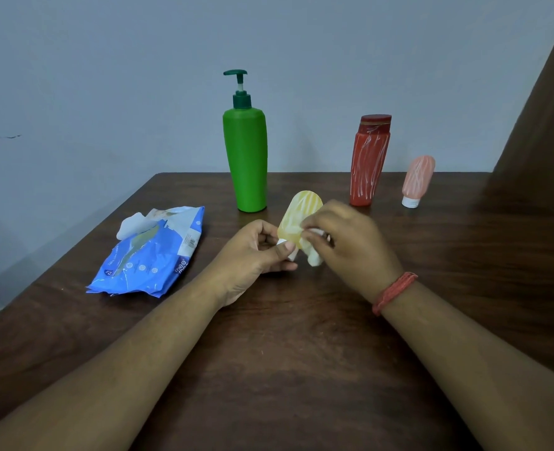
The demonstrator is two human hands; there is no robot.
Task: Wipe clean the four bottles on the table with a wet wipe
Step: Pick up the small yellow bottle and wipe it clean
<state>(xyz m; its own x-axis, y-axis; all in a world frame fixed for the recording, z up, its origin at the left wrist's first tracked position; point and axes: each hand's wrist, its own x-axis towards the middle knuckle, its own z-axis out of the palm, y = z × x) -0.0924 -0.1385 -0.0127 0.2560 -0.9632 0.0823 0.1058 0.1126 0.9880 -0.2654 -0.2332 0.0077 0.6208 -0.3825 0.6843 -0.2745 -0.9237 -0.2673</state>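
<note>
Yellow, streaky little plastic tube [300, 216] is up off the table: left hand [253, 255] pinches its cap end, right hand [347, 242] rubs a balled white wet wipe [313, 255] on it. Green pump bottle [245, 157] looks clean; red bottle [368, 164] and pink tube [417, 180] stand streaked at the back, seemingly waiting.

Both forearms reach forward and converge toward the middle. The left hand [253, 255] is turned palm inward, fingers curled and thumb pinching. The right hand [347, 242] shows its back, fingers bent downward in a grip, wrist raised.
</note>
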